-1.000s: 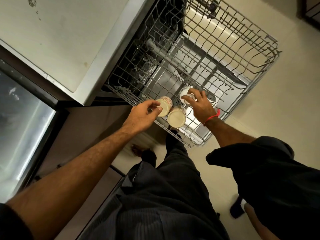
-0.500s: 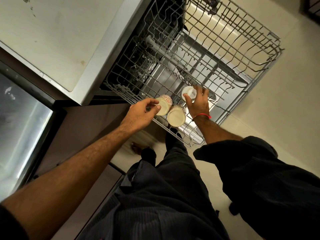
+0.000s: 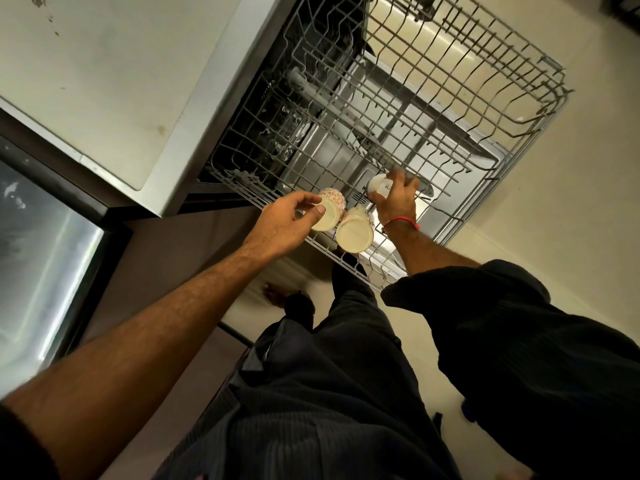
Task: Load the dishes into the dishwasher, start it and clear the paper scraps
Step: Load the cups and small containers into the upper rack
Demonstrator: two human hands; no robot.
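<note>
Your left hand pinches a patterned cup, your right hand grips a white cup — both likely tipped to seat in the rack.

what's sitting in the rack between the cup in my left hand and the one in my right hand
In the head view, a third cup sits on the rack between them, beside the patterned cup your left hand holds and just below your right hand's cup.
</note>
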